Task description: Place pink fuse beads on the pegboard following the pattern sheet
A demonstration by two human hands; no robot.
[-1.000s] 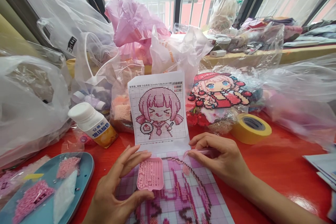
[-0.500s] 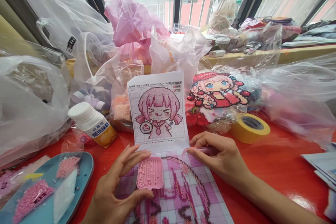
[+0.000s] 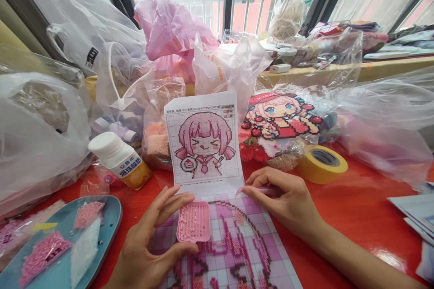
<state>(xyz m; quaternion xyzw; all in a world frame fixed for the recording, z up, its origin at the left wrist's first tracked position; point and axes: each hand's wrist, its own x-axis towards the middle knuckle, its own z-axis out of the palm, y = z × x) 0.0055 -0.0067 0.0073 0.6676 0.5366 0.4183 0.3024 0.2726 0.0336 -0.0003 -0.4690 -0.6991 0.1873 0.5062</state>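
Between its thumb and fingers, my left hand point(image 3: 158, 235) holds a small pink ridged tray point(image 3: 194, 222) with pink beads in its grooves. The tray is over the upper left of a gridded pattern sheet point(image 3: 278, 253), where pink and dark beads form part of a face and hair. My right hand point(image 3: 285, 194) pinches pink tweezers point(image 3: 262, 191), their curved tip above the sheet's top edge, to the right of the tray. Behind the sheet stands a printed pattern page point(image 3: 205, 144) of a pink-haired character.
At the left is a blue plate point(image 3: 113, 216) with bead bags, behind it a white-capped bottle point(image 3: 118, 160). Yellow tape point(image 3: 322, 165) and a finished bead picture point(image 3: 283, 117) are at the right. Plastic bags point(image 3: 224, 65) crowd the back; papers point(image 3: 413, 216) lie far right.
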